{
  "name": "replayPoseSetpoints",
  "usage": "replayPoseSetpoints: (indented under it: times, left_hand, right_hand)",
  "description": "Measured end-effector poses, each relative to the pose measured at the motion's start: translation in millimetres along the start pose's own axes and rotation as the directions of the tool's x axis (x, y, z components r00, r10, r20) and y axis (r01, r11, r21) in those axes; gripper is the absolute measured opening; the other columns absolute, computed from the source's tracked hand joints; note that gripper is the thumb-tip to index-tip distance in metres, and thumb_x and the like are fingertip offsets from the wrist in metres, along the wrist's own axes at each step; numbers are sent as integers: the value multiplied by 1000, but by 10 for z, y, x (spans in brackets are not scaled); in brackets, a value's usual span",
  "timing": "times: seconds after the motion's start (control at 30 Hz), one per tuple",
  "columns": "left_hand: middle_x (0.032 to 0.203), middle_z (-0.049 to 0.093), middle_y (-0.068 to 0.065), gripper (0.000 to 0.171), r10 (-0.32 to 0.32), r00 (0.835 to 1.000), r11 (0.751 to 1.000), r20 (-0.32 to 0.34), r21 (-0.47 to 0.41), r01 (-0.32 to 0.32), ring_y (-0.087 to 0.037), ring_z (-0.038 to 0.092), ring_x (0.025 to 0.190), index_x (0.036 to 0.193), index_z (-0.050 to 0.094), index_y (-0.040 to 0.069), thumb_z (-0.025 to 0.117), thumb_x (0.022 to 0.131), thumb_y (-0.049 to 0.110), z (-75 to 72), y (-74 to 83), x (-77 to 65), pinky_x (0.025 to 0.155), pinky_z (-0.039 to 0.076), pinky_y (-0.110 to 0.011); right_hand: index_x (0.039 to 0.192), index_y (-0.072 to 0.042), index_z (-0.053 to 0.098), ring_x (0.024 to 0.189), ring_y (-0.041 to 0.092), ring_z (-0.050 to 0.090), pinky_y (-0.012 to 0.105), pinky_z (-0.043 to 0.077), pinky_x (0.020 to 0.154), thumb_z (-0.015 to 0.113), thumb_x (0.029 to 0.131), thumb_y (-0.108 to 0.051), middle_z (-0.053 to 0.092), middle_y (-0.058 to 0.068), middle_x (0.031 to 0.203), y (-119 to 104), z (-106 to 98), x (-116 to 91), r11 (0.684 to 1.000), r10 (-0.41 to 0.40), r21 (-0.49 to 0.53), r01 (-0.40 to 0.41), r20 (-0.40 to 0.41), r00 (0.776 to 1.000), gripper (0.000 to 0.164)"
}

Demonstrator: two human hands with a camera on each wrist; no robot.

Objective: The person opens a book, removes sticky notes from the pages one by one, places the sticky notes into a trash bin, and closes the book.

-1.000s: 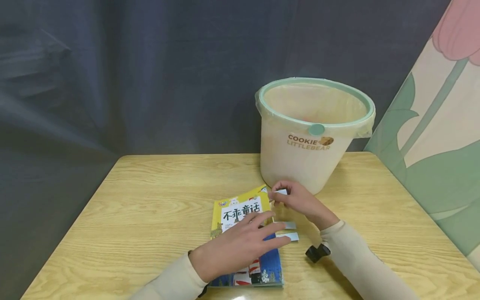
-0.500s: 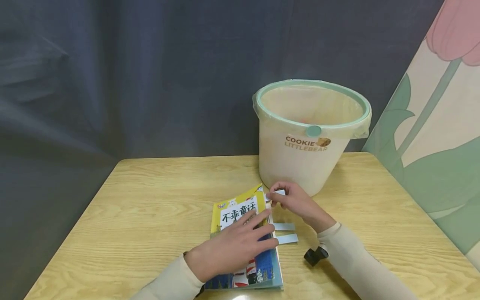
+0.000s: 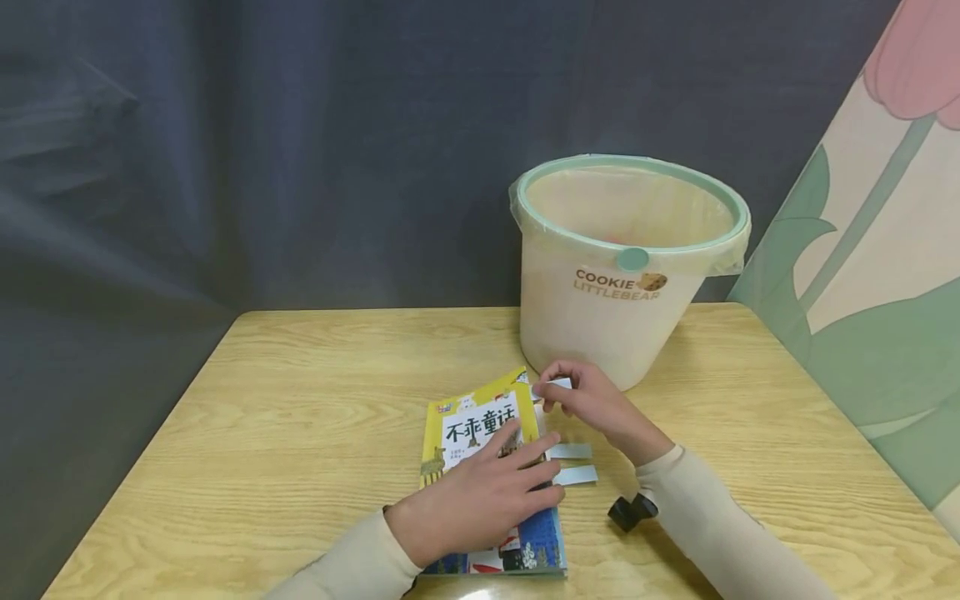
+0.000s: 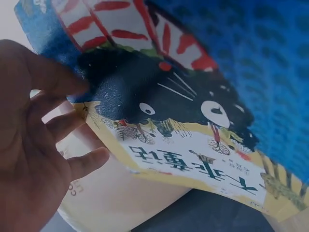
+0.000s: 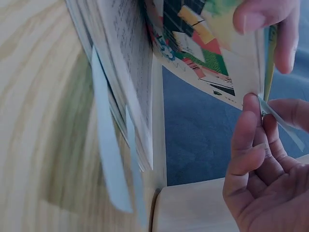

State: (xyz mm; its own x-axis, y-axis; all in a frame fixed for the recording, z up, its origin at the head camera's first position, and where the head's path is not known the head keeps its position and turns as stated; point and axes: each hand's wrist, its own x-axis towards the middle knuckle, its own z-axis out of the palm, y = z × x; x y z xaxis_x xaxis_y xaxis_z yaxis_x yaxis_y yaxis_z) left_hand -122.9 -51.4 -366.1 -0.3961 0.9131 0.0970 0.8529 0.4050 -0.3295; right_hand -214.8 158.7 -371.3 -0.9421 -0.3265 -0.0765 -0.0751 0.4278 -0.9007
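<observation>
A picture book (image 3: 480, 421) with a yellow and blue cover lies on the table, its upper part lifted open at the right edge. My left hand (image 3: 487, 500) is over the cover and holds that raised edge; in the right wrist view its fingertips (image 5: 256, 21) curl over the inner page. At the book's upper right corner, my right hand (image 3: 592, 400) pinches a narrow pale strip (image 5: 285, 128) against the page edge with thumb and finger. Two more pale strips (image 3: 576, 475) stick out lower down from between the pages. Part of the cover is hidden under my left hand.
A cream bin (image 3: 600, 325) with a green rim and a clear liner stands right behind the book, close to my right hand. Wooden tabletop (image 3: 300, 417) stretches to the left. A dark curtain (image 3: 337, 167) hangs behind, and a flower-patterned panel (image 3: 885, 333) stands at the right.
My left fingers have drawn back slightly from over the two lower strips, which show more. The cover's edge has shifted a little. My right hand keeps its pinch on the upper strip.
</observation>
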Motion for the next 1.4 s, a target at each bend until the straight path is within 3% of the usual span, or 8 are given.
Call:
replayPoseSetpoints:
  times: [0.3, 0.5, 0.77, 1.0, 1.17, 1.27, 1.4]
  left_hand:
    - [138, 53, 7, 60, -29, 1000, 999, -2, -32, 29, -18, 35, 148, 126, 53, 30, 82, 78, 48, -135, -95, -90, 119, 33, -50]
    - [137, 56, 7, 50, -57, 998, 997, -28, -61, 55, -18, 36, 148, 125, 55, 27, 80, 82, 37, -206, -172, -169, 119, 35, -48]
    - [142, 55, 9, 60, -85, 996, 995, -15, -61, 84, -16, 35, 148, 131, 54, 27, 83, 79, 34, -229, -223, -215, 120, 33, -49]
    - [138, 57, 9, 45, -108, 994, 990, -27, -96, 105, -17, 38, 147, 130, 56, 26, 74, 90, 21, -287, -289, -270, 117, 37, -47]
    - [125, 64, 11, 31, -125, 983, 991, -133, -73, 116, -12, 50, 134, 121, 61, 26, 65, 95, 10, -369, -416, -386, 106, 47, -38]
    - [114, 66, 13, 35, -149, 970, 988, -190, -65, 139, -10, 56, 120, 117, 62, 25, 68, 91, 3, -422, -537, -488, 97, 50, -33]
    - [108, 68, 14, 43, -210, 962, 977, -174, -77, 199, -10, 58, 109, 117, 64, 27, 76, 84, 2, -494, -676, -704, 94, 49, -34]
  right_hand:
    - [95, -6, 66, 83, 31, 64, 28, 48, 64, 64, 95, -22, 68, 16, 92, 66, -2, 34, 1000, 19, 13, -19, -20, 1000, 17]
    - [94, -7, 66, 81, 25, 64, 29, 48, 64, 64, 95, -23, 71, 10, 96, 105, -4, 55, 999, 36, 4, -36, -28, 999, 17]
    - [95, -4, 66, 79, 23, 64, 29, 48, 63, 65, 94, -22, 70, 15, 99, 101, -13, 41, 999, 46, 1, -46, -30, 998, 19]
    - [97, -3, 65, 80, 26, 64, 29, 48, 62, 65, 95, -23, 67, 13, 96, 109, -22, 30, 998, 57, -9, -57, -38, 998, 21]
    - [98, -4, 65, 81, 25, 65, 30, 49, 64, 66, 95, -25, 67, 13, 95, 125, -30, 33, 997, 74, -26, -75, -33, 997, 22]
    - [97, -4, 65, 80, 24, 64, 29, 49, 64, 66, 94, -25, 68, 13, 92, 134, -39, 31, 995, 85, -54, -87, -40, 996, 21]
    - [98, -3, 66, 80, 24, 64, 29, 49, 62, 67, 94, -25, 68, 14, 90, 135, -30, 48, 994, 78, -68, -80, -28, 997, 22]
